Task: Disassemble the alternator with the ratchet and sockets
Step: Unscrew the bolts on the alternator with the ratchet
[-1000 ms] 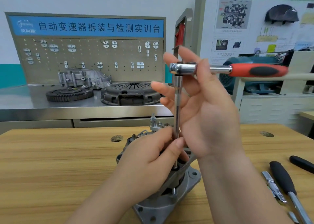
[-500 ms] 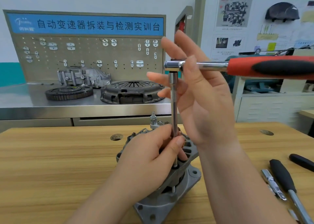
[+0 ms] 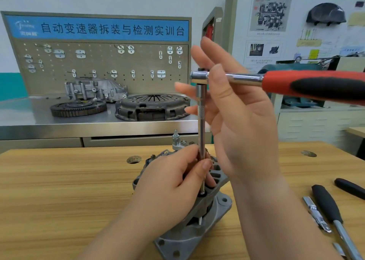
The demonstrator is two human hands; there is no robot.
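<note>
Banner (image 3: 98,30) reading 自动变速器拆装与检测实训台 hangs behind ratchet (image 3: 276,82) and extension bar (image 3: 201,121).

Place: you stand in an automotive training workshop.
Upper left: you see a pegboard (image 3: 102,62) of tool hooks under a blue Chinese-lettered banner (image 3: 98,29).
Steel counter (image 3: 29,119): a flywheel (image 3: 78,107), a clutch cover (image 3: 152,106) and a cast housing (image 3: 94,90) sit there.
Upper right: a board (image 3: 296,40) shows mechanical diagrams.
Foreground: your wooden workbench (image 3: 59,190).
</note>
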